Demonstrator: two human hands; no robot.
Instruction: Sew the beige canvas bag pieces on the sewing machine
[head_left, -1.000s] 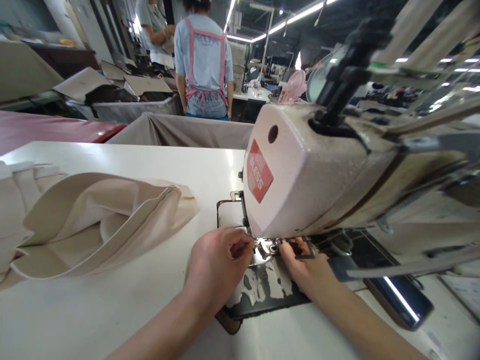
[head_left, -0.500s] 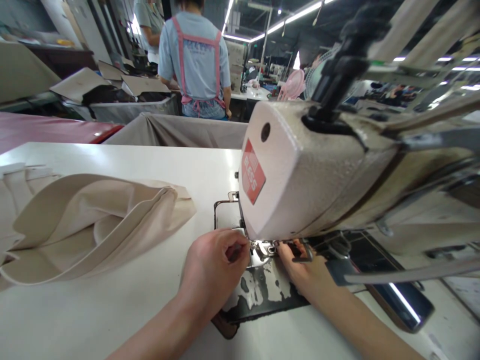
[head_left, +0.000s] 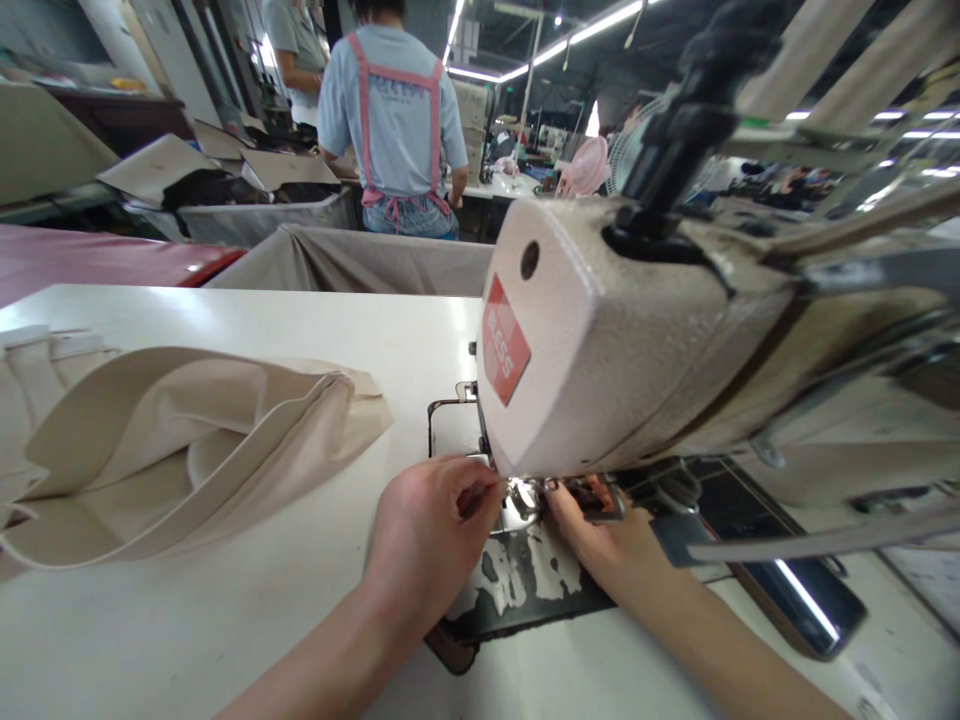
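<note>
A pale sewing machine [head_left: 547,340] with a red label fills the right half of the view. Beneath its head, my left hand [head_left: 439,530] pinches thumb and forefinger together just left of the presser foot [head_left: 527,497]. Whatever those fingertips hold is too small to make out. On the other side of the foot is my right hand [head_left: 600,535], its fingers drawn together by the metal parts and partly hidden by a guard. Anything in its fingertips cannot be made out. Below both hands lies the worn dark machine plate [head_left: 551,610].
Beige sewn fabric [head_left: 300,440] lies loosely on the white tabletop [head_left: 292,620] at left. A dark, shiny phone-like object [head_left: 814,605] rests right of the machine. Beyond the table stand a cloth-lined bin [head_left: 390,262] and a person in a pink-strapped apron [head_left: 397,130].
My left fingertips have shifted slightly right, towards the presser foot. My right fingers have moved slightly left. The fabric has stayed where it was.
</note>
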